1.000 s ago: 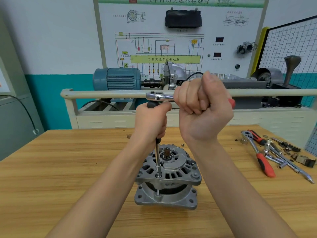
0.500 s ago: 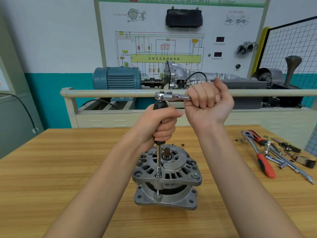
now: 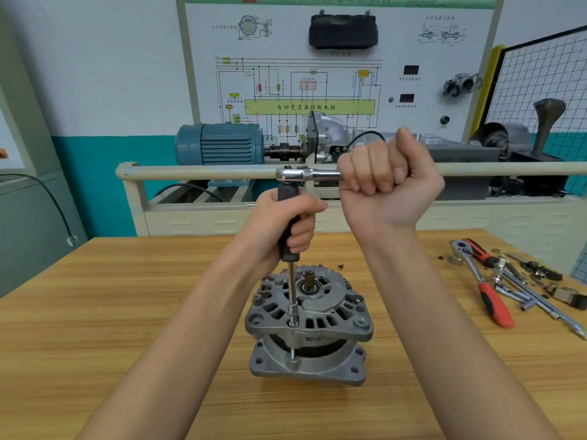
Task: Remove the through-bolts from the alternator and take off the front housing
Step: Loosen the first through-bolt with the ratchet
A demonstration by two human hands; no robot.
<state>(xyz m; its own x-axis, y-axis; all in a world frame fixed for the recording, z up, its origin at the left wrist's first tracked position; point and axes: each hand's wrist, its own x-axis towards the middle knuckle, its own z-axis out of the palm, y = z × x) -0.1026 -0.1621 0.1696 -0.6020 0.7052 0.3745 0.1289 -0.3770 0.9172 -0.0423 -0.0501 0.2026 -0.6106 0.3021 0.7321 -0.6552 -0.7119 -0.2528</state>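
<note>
Standing upright on alternator (image 3: 309,325), extension (image 3: 291,290) in left hand (image 3: 282,227); right hand (image 3: 386,185) gripping level ratchet (image 3: 306,174)

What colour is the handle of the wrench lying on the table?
Red with a black stripe. The spare wrench lies on the table's right side, clearest in the head view.
</note>
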